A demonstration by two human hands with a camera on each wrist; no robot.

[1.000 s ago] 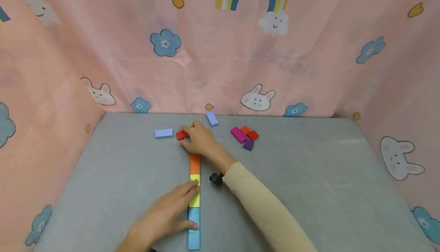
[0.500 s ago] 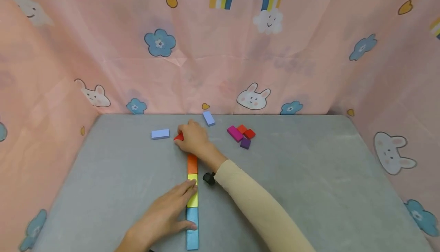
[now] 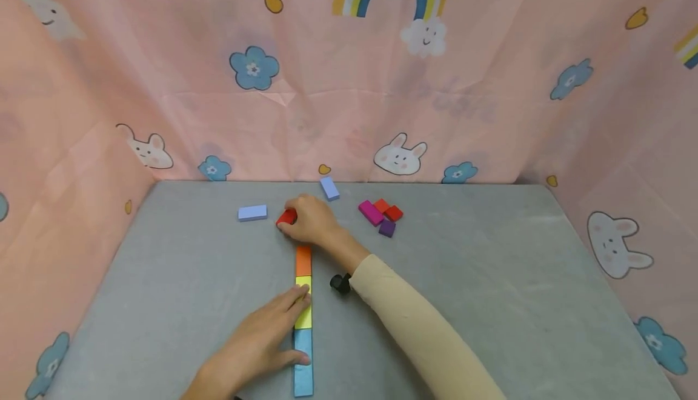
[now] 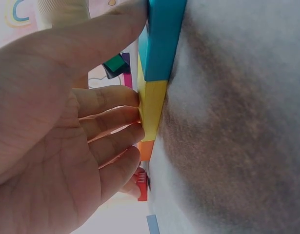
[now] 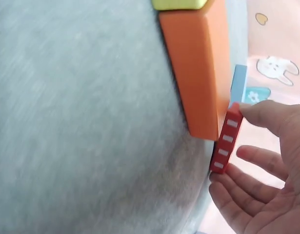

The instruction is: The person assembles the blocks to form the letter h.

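Pinching the red block [image 3: 286,217] just past the far end of the orange block [image 3: 303,262]: right grip [image 3: 314,221] has the thumb at one end, fingertips at the other, white-marked side showing in the right wrist view. Block sits aslant to the orange one; whether the two touch, cannot tell. Left grip [image 3: 259,339] straight-fingered, resting on the yellow block [image 3: 305,318], thumb at the blue block [image 3: 303,379]; all three run end to end. Best handling, by my judgement: low, level pinch, light left pressure, no knock to the orange end, which the right grip hides from the head camera. Obstacles: lavender block [image 3: 252,213] close on the left, second lavender block [image 3: 329,188] beyond the knuckles. Farther right on the tabletop [image 3: 491,266], a cluster: magenta block [image 3: 371,213], orange-red block [image 3: 381,206], small red block [image 3: 394,213], purple block [image 3: 387,228]. Right sleeve [image 3: 420,321] reaches in alongside; could brush the yellow.
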